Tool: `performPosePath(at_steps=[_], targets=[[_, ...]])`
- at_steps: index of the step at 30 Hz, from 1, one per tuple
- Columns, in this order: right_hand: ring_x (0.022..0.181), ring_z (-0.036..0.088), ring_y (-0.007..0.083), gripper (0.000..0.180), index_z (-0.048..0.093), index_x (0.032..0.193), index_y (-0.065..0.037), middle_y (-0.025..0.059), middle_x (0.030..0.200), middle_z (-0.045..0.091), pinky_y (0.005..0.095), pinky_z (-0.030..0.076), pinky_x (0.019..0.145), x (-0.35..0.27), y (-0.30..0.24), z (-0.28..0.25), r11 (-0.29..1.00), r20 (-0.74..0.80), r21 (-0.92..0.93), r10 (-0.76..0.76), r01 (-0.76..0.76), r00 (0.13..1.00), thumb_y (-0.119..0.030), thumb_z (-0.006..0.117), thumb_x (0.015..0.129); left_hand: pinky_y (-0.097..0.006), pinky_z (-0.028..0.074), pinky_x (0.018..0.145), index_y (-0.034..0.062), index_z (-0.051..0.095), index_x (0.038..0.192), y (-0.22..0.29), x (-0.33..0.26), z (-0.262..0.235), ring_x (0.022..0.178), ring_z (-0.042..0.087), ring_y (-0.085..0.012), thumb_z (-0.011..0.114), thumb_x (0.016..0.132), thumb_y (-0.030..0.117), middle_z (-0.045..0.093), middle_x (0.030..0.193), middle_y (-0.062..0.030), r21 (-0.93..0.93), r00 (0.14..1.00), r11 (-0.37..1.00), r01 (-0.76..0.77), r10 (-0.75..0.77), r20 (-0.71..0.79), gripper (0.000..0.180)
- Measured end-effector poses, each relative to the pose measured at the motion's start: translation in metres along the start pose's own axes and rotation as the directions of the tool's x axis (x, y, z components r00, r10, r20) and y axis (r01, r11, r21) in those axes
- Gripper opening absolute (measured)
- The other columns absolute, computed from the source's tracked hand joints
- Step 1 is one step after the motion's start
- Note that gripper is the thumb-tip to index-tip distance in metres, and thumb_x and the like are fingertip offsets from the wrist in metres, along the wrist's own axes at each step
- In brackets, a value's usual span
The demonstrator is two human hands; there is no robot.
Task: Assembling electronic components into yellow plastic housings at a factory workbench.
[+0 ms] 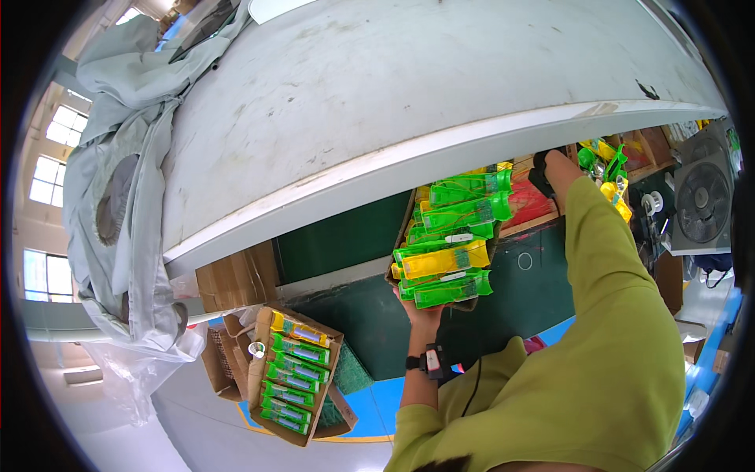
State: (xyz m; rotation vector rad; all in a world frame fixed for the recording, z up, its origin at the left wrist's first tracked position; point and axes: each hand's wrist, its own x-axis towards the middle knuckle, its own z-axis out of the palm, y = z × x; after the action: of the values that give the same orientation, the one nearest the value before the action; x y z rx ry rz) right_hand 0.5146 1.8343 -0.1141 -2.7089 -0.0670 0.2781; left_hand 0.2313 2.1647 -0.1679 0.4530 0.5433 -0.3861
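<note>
A brown cardboard box (410, 206) full of long green and yellow plastic housings (452, 257) stands tilted on the green bench, partly beneath the shelf. My left hand (425, 313) holds the near end of this box from below; most of its fingers are behind it. Thin wires lie across the upper housings. My right hand (543, 175), in a black covering, reaches under the shelf edge beside a wooden tray with red wires (528, 197). Its fingers are dark and partly hidden, so what they hold cannot be made out.
The wide white shelf (409, 86) overhangs the green bench (535, 271). More green and yellow parts (609, 169) lie at the right, near a grey fan (701, 189). A second box of housings (321, 397) stands low at left, near a closed carton (236, 279). Grey cloth (126, 197) hangs at far left.
</note>
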Motion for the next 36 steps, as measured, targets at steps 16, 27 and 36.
performPosePath(at_steps=[16,27,36], targets=[[0.079,0.056,0.0314,0.033,0.055,0.094,-0.002,0.0183,0.085,0.058,0.037,0.043,0.069,-0.106,-0.027,0.037,0.984,-0.022,0.144,0.113,-0.108,0.993,-0.021,0.058,0.068,-0.032,0.049,0.054,0.0136,0.052,0.101,0.005,-0.035,-0.084,0.075,0.057,-0.0207,0.042,0.082,0.042,0.057,0.091,-0.0041,0.06,0.943,0.993,-0.104,0.117,-0.311,0.036],[0.081,0.056,0.0333,0.039,0.054,0.098,-0.004,0.0196,0.086,0.058,0.0404,0.044,0.069,-0.201,-0.083,0.003,0.969,-0.139,0.104,0.238,-0.225,0.961,-0.034,0.054,0.073,-0.042,0.046,0.076,0.0119,0.048,0.11,0.049,-0.091,-0.1,0.092,0.053,-0.0241,0.041,0.08,0.047,0.054,0.105,-0.0075,0.11,0.985,0.993,-0.039,0.057,-0.165,0.046],[0.081,0.054,0.0251,0.034,0.051,0.103,-0.002,0.0148,0.09,0.057,0.0327,0.04,0.072,-0.371,-0.066,0.012,0.9,-0.35,0.298,0.414,-0.319,0.84,-0.02,0.057,0.075,-0.039,0.046,0.076,0.0094,0.047,0.111,0.086,-0.162,-0.023,0.091,0.054,-0.0244,0.044,0.082,0.037,0.055,0.101,-0.009,0.056,0.998,0.998,0.033,-0.036,0.05,0.041]])
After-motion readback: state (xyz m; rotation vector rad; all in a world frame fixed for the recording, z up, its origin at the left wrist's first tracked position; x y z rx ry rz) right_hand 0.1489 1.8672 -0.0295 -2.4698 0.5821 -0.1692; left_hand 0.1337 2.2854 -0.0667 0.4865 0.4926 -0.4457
